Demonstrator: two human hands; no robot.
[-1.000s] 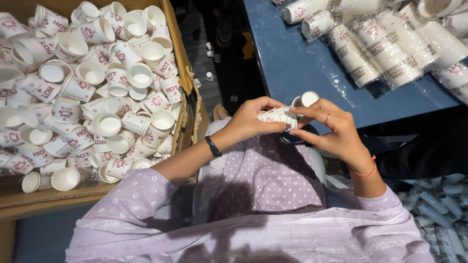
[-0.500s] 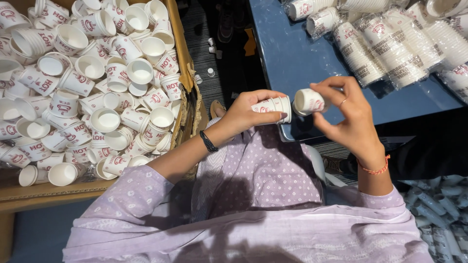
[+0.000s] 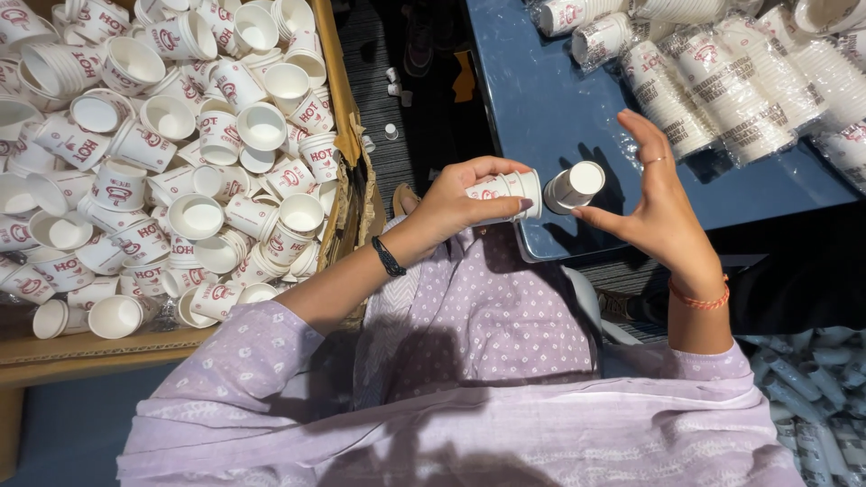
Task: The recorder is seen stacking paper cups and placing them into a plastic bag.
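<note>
Blue and glossy, the surface [image 3: 577, 117] fills the upper right, its near edge running just beyond the person's hands. Along its far edge and right corner lie sleeves of stacked paper cups [image 3: 722, 90] wrapped in clear plastic, side by side and touching.

At the left stands a big cardboard box [image 3: 347, 194], heaped with loose paper cups [image 3: 171, 162], white with red print, lying every which way: some mouth up, some on their sides, a few nested. Its right wall stands just beside the person's left forearm.

Below, a lilac dotted garment [image 3: 505, 334] covers the lap and both sleeves. Between box and surface runs a dark floor [image 3: 397, 144] with a few small white bits on it.

The left hand [image 3: 460, 203], with a black band at the wrist, is closed around a short stack of cups [image 3: 505, 189] held on its side, mouth toward the right. The right hand [image 3: 663, 216], with a red thread at the wrist and a ring, pinches a single cup [image 3: 575, 186] by thumb and one finger, the other fingers spread upward. That cup's white base faces up and to the right; its mouth end sits just beside the stack's mouth, over the near edge of the surface. Whether they touch I cannot tell.
</note>
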